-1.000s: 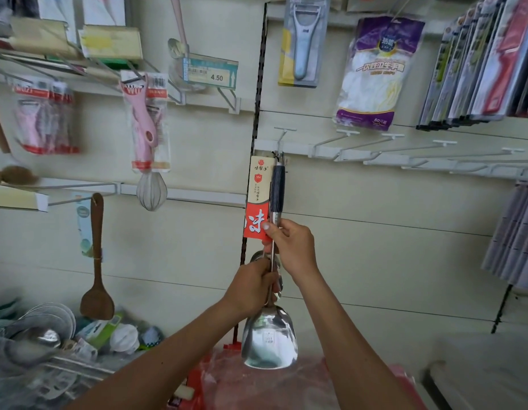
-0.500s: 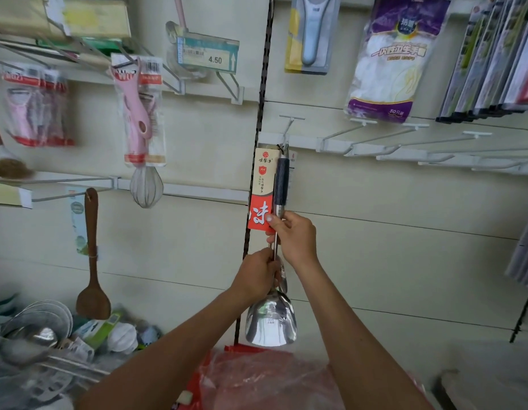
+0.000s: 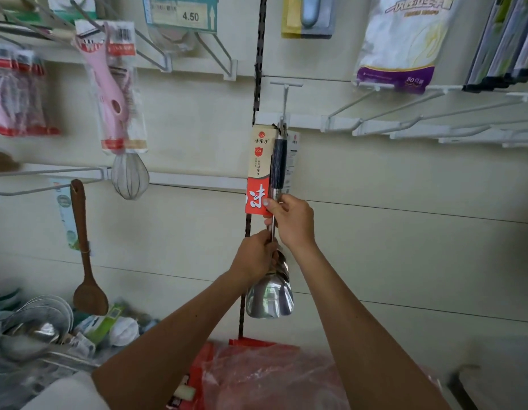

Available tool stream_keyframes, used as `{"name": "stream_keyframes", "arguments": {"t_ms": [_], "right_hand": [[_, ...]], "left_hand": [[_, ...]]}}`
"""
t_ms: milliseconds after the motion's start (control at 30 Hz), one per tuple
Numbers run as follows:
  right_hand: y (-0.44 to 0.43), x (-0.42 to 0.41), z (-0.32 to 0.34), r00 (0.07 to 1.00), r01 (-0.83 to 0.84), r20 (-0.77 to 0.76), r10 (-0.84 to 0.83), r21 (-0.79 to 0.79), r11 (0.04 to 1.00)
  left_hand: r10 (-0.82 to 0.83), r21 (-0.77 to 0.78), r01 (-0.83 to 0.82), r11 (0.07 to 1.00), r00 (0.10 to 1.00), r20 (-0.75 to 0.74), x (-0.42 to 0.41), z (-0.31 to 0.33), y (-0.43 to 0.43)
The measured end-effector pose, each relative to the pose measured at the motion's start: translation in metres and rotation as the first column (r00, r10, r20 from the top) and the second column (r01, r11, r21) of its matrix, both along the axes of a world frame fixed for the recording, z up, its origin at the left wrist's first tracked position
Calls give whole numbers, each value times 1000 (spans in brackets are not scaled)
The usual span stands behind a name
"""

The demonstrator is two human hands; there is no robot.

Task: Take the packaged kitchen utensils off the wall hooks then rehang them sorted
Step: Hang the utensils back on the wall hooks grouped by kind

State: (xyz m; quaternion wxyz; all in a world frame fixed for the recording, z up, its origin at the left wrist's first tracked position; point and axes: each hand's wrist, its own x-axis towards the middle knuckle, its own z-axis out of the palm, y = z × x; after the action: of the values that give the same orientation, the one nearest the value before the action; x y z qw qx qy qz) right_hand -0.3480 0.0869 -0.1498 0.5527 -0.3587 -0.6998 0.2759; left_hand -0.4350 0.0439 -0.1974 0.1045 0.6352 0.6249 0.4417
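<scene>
Shiny stainless-steel spatula with a dark ribbed handle (image 3: 270, 300) hangs upright against the cream wall panel, its handle top right at the white wire wall hook (image 3: 285, 96). A beige-and-red card label (image 3: 258, 173) is tied at the handle. Whether the loop sits on the hook is too small to tell.

Right hand (image 3: 292, 220) grips the steel shaft just below the handle, fingers (image 3: 270, 202) curled round it, thumb on the label's lower edge. Left hand (image 3: 254, 255) is clenched round the shaft lower down, just above the blade.

Step, as judged: working this spatula at its hook, either hanging it or taking it off. Next move calls for holding the shaft steady and guiding the loop cleanly along the prong. Several bare white hooks (image 3: 404, 119) stand free to the right.
</scene>
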Motion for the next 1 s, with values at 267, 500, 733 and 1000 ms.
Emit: {"name": "stream_keyframes", "arguments": {"t_ms": [267,500,733,1000], "right_hand": [[-6,3,-2,1000,16,7,-16,10,1000],[-42,0,-13,932,325,-195,-306,78,942],[-118,-77,-47,975,203,-177,-133,473,858],[-222,-233,-104,958,-238,246,145,407,882]], "left_hand": [[33,-11,-33,999,999,38,5,2,-10],[46,-22,-42,999,973,228,-27,1,-58],[133,-29,-131,991,989,58,-132,-8,-145],[481,-39,-537,843,784,-393,-325,-63,-334]]}}
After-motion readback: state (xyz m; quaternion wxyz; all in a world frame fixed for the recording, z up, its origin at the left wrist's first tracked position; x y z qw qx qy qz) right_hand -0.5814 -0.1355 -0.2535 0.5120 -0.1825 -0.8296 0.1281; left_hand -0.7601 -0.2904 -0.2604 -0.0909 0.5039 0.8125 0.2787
